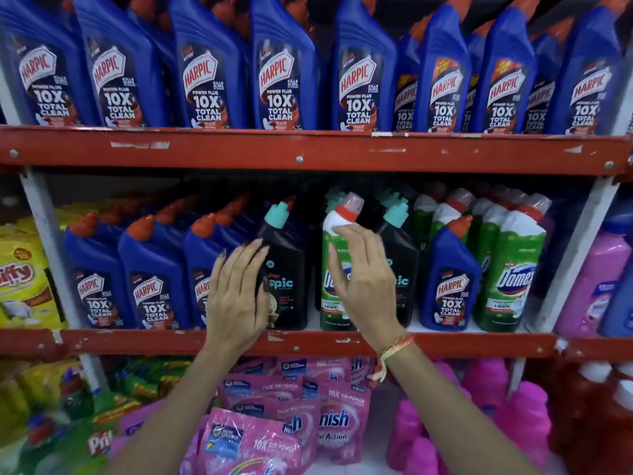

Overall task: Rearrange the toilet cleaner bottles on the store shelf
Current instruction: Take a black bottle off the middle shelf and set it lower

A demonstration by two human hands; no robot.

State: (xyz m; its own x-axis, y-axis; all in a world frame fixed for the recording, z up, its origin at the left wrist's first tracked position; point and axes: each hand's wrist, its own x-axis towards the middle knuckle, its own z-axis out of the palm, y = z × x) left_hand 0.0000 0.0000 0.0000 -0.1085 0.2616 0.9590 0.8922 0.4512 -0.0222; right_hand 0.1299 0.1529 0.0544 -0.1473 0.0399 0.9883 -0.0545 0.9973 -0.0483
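Note:
On the middle shelf (137,341), blue Harpic bottles (154,269) with orange caps fill the left. A black Spic bottle (287,255) with a teal cap stands beside them. My left hand (236,293) lies flat against its left side, fingers straight, thumb on the label. A green Domex bottle (330,313) stands just to the right. My right hand (363,279) hovers in front of it, fingers spread, tips at its white shoulder. Further right are a second black bottle (400,248), a lone blue Harpic bottle (448,279) and more green Domex bottles (510,269).
The top shelf (308,152) carries a full row of large blue Harpic bottles (284,70). Below lie pink Vanish pouches (260,423) and pink bottles (479,406). Yellow packs (20,279) sit left of a white upright (44,234). Pink bottles (596,279) stand far right.

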